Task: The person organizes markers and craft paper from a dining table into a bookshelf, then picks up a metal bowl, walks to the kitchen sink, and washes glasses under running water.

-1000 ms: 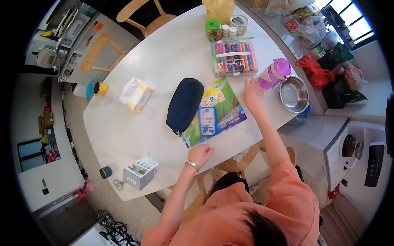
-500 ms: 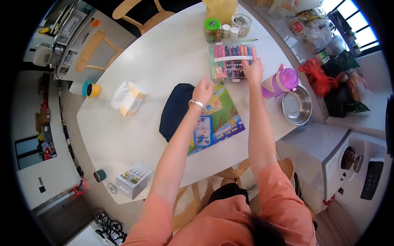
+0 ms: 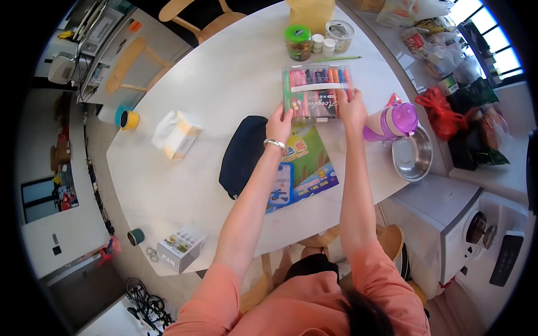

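Both hands are at a clear case of coloured markers (image 3: 316, 87) on the white table. My left hand (image 3: 279, 124) grips its near left corner, and my right hand (image 3: 352, 110) holds its near right side. Just below the case lies a green and blue paper booklet (image 3: 316, 162), with a small blue-edged card case (image 3: 283, 182) on it, partly hidden by my left forearm. A dark blue pouch (image 3: 241, 154) sits left of that forearm. The purple bottle (image 3: 392, 121) lies right of my right hand, beside a steel bowl (image 3: 413, 152).
Jars (image 3: 298, 42), a green pencil (image 3: 342, 58) and a paper bag (image 3: 311, 15) stand or lie beyond the case. A tissue pack (image 3: 180, 134), a fan box (image 3: 182, 248), scissors (image 3: 152, 255) and cups (image 3: 129, 120) are along the left side.
My right hand has left the bottle and my left hand has come up from the table's near edge; both now hold the marker case, which has shifted slightly nearer.
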The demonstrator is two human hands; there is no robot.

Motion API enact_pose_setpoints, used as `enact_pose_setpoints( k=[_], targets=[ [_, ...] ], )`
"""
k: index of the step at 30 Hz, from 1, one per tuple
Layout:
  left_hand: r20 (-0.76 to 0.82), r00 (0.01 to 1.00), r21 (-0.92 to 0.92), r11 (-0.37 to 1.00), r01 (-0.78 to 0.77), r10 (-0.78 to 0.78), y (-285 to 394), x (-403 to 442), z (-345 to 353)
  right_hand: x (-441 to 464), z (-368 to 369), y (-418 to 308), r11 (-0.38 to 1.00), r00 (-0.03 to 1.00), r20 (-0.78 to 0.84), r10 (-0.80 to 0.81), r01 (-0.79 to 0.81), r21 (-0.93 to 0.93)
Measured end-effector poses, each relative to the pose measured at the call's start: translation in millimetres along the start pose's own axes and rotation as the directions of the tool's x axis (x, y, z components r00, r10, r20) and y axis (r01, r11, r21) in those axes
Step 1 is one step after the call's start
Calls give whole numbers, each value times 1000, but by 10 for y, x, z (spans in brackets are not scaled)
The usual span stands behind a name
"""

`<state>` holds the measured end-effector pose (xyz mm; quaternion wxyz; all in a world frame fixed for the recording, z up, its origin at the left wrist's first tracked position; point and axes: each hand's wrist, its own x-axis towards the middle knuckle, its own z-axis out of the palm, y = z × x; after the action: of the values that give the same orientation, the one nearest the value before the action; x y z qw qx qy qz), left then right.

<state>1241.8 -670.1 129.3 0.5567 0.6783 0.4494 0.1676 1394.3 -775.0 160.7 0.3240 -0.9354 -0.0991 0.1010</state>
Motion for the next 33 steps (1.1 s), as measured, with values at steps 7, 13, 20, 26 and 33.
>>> enact_pose_setpoints(
  k=[7, 13, 20, 26, 33],
  targets=[
    [-259, 963, -40, 995, -90, 77, 290, -966, -672, -884, -308, -391, 922, 973, 50, -225, 196, 333],
    [-398, 913, -153, 988, 26, -86, -46, -2362, -1249, -2122, -397, -303, 904, 914, 235, -330, 235, 356],
    [-497, 804, -329, 928, 174, -327, -913, -3891, -1497, -3484, -195, 192, 867, 768, 404, -497, 416, 274],
    [-522, 740, -338, 899, 277, -424, -1319, -4237, -1673, -3962, 115, 417, 833, 712, 433, -553, 483, 270],
    [-470, 831, -172, 954, 246, -299, -1745, -4022, -1881, -4014, 251, 443, 857, 714, 484, -506, 481, 186]
  ],
)
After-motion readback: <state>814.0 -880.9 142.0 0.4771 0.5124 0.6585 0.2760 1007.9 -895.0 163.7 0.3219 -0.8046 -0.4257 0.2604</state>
